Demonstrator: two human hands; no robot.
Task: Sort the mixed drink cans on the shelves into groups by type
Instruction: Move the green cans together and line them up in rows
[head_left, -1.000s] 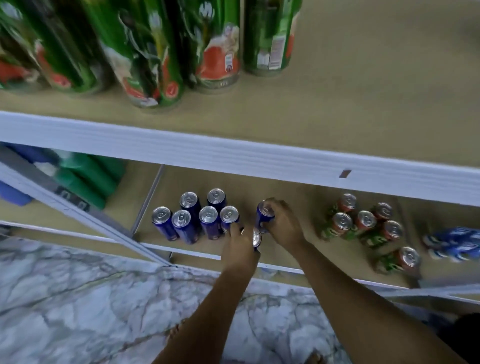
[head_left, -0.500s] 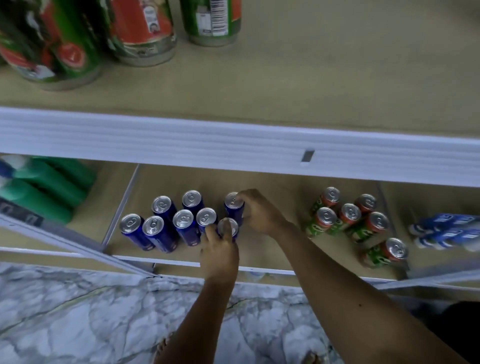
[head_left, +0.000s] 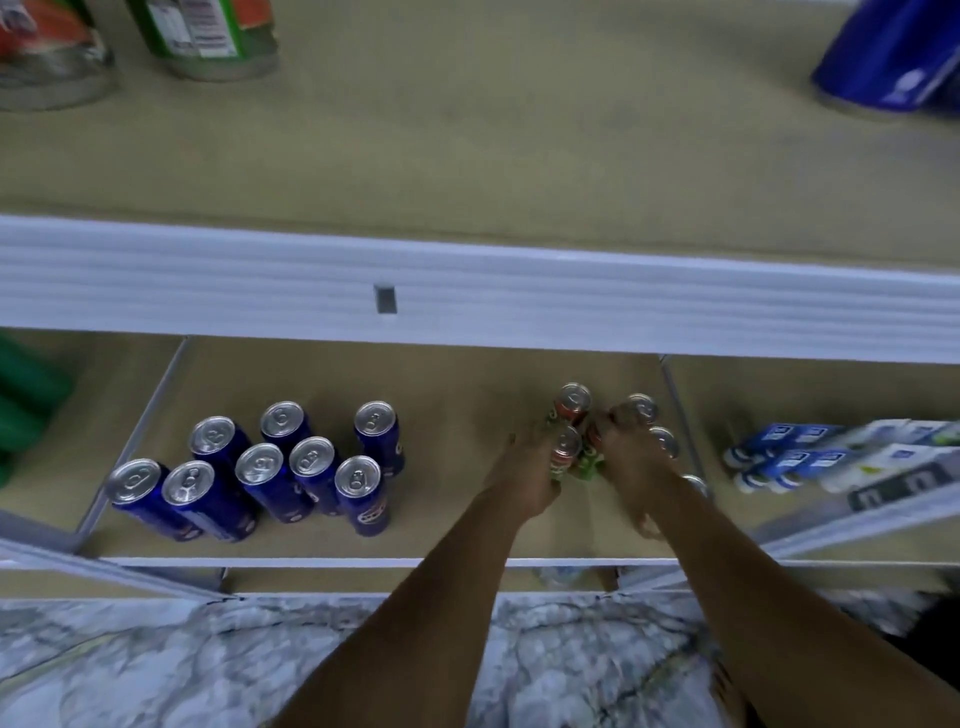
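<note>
Several blue cans (head_left: 260, 467) stand upright in a tight group on the left of the lower shelf (head_left: 457, 415), with no hand on them. To the right is a cluster of green and red cans (head_left: 573, 399). My left hand (head_left: 524, 473) grips one of these green and red cans (head_left: 566, 448) from its left side. My right hand (head_left: 636, 462) lies over the right part of the cluster, its fingers curled round a green and red can (head_left: 589, 460). Further can tops (head_left: 643, 408) show beyond my right hand; the cans under it are mostly hidden.
The white front edge (head_left: 467, 291) of the upper shelf overhangs the lower one. On the upper shelf are large green cans (head_left: 208, 31) at the left and a blue can (head_left: 893, 57) at the right. Green bottles (head_left: 26, 405) lie left, blue-white packs (head_left: 831, 452) right. Marble floor (head_left: 156, 665) below.
Both hands have let go of the blue cans and moved right to the green and red cans. The two blue cans now stand with their group. The view has shifted right.
</note>
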